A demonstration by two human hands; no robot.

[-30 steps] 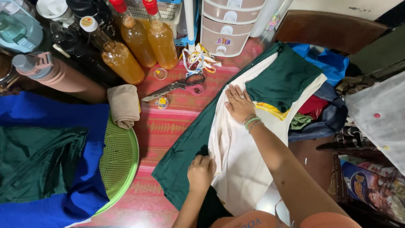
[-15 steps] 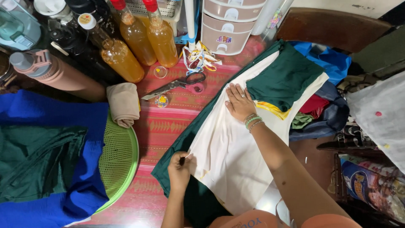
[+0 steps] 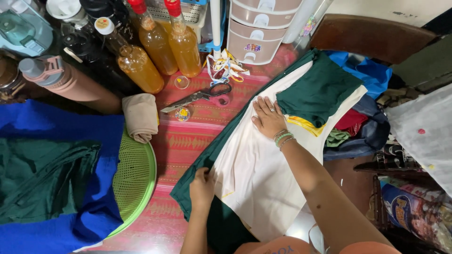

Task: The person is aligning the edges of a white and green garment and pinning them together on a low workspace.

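The cream cloth point(image 3: 263, 178) lies spread over a dark green cloth point(image 3: 197, 186) on the table point(image 3: 188, 141), which has a red patterned cover, and the two hands work well apart to keep it that way. The right hand point(image 3: 267, 117) is pressed flat near the far end, fingers spread and gripping nothing, so the layers stay put. The left hand point(image 3: 202, 188) sits at the near left edge with its fingers closed, pinching what looks like the border where cream meets green, though the pinch itself is hard to make out from here. A folded green piece point(image 3: 320, 89) rests on the far end, just beyond the right hand. The scissors point(image 3: 200, 96) lie just beside the cloth, within easy reach, while the amber bottles point(image 3: 155, 51) stand at the back, off the fabric.
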